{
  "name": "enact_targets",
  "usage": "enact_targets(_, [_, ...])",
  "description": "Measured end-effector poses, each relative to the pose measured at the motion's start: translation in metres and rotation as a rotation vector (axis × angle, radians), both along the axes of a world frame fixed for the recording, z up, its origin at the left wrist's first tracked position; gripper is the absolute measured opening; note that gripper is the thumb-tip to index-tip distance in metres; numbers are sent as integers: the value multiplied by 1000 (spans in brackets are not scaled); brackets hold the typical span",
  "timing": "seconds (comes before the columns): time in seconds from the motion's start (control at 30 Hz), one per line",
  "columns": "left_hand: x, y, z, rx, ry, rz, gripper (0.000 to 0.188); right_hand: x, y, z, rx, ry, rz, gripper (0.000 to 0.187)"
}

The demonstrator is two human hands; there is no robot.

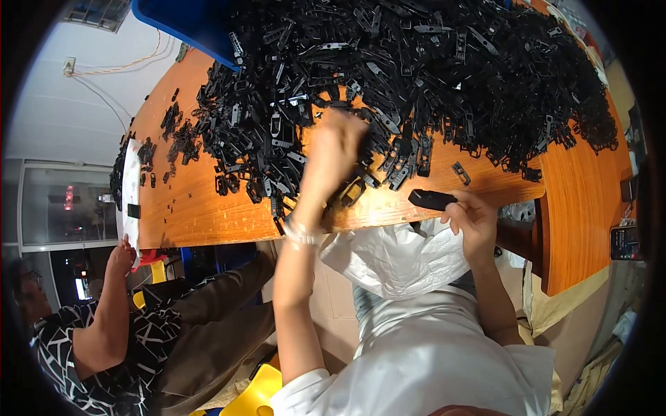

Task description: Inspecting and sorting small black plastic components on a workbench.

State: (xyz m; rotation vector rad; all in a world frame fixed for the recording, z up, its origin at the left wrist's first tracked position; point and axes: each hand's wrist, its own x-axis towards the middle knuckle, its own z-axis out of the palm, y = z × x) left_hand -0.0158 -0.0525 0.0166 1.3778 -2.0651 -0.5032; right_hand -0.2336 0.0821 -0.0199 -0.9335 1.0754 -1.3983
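A great heap of small black plastic parts [416,76] covers the far side of the wooden table [229,225]. My left hand [336,142] reaches over the near edge of the heap. Motion blurs its fingers, so whether it holds anything does not show. Near the table's front edge, my right hand [475,218] pinches one end of a long, flat black plastic piece [431,200] between thumb and fingers. Just beyond that piece, a loose black rectangular frame [460,173] lies on the wood.
A blue plastic bin [187,24] stands at the far left of the heap. White sacking [395,260] hangs below the table's front edge. Another person [104,333] sits to my left, a hand by a white sheet [130,187]. A phone [623,243] is at the far right.
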Motion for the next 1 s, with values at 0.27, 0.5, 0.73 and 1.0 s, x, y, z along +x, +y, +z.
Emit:
enact_targets(0.27, [67, -85, -8, -329, -1028, 230, 15, 1, 8, 6, 83, 69, 75, 18])
enact_targets(0.5, [55, -64, 0, -446, -309, 320, 13, 0, 3, 4, 130, 50, 48, 18])
enact_targets(0.73, [43, -31, 1, 7, 872, 296, 22, 6, -3, 1, 101, 5, 80, 19])
enact_targets(1.0, [-13, 86, 15, 504, 465, -105, 40, 4, -18, 26, -71, 85, 185, 22])
